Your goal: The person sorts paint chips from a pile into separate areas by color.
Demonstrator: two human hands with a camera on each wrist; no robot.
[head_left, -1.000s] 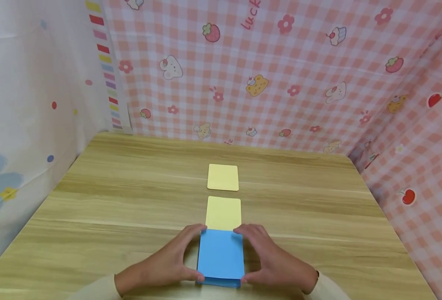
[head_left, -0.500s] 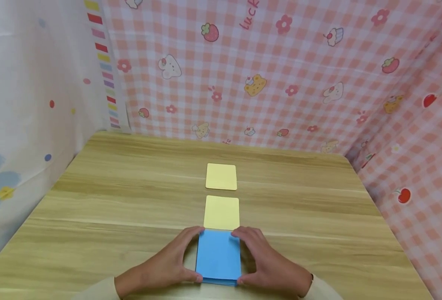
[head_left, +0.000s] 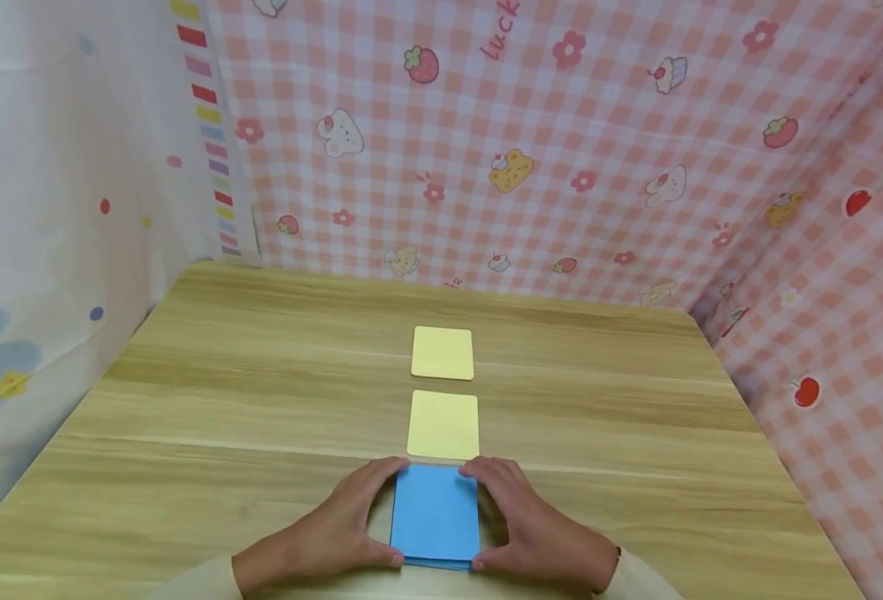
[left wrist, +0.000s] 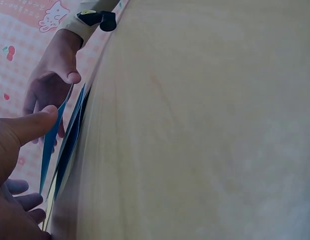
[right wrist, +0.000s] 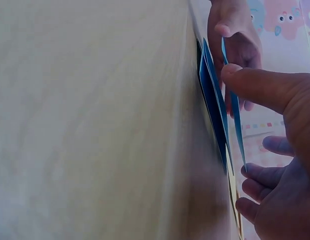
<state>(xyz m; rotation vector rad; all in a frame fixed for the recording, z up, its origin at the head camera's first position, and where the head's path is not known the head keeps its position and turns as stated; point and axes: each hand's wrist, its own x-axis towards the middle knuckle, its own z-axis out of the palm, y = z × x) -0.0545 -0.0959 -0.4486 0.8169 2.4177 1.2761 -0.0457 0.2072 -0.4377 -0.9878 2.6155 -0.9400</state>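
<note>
A blue square card (head_left: 436,512) is held level between my two hands, low in the middle of the head view. My left hand (head_left: 340,525) pinches its left edge, thumb at the near corner and fingertips at the far one. The right hand (head_left: 539,527) grips the opposite edge in the same way. Below, apart from the held card, lie other blue cards (left wrist: 69,142) in the left wrist view, slightly bowed; their number is unclear. Just beyond sits a yellow square card (head_left: 443,425), flat on the table, with another yellow card (head_left: 442,353) farther off.
A wood-grain table (head_left: 224,400) extends on both sides of the cards. Behind it hangs a pink checked cloth (head_left: 426,133), which continues along the right side. White printed cloth (head_left: 59,183) hangs at the left.
The held blue card and both hands have shifted slightly toward me, and a narrow strip of table now shows between it and the nearer yellow card. The head view moved a little.
</note>
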